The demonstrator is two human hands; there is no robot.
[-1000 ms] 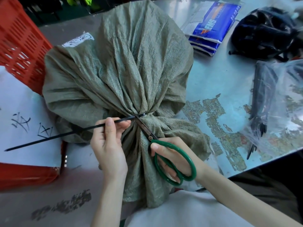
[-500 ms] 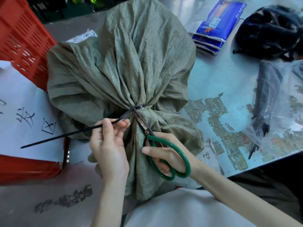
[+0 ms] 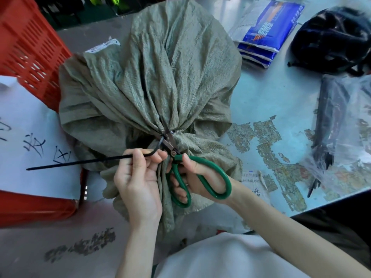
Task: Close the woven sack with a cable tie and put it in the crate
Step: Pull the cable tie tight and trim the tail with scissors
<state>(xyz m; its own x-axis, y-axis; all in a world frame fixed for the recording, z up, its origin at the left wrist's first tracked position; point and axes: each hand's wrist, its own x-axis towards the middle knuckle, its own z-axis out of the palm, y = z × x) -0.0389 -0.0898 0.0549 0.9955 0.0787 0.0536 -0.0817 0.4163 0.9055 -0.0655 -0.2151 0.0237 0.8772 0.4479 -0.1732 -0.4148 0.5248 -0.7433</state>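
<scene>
Worn metal tabletop (image 3: 271, 93) is carrying the woven sack (image 3: 160, 77), crate (image 3: 26, 49) at far left. Left hand (image 3: 140, 177) is pinching the cable tie (image 3: 84, 161) tail, now bent; right hand (image 3: 198, 177), fingers through the scissors (image 3: 200, 177), has slid the blades to the neck, so trimming looks imminent.

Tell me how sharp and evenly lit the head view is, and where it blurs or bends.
Head view: soft, even light with no hard shadows; a pale sheen on the metal table. The woven sack, scissors and both hands, left and right, read fairly sharp. The red crate and the clear bag smear toward the edges, where the wide lens curves the table's edge.
</scene>
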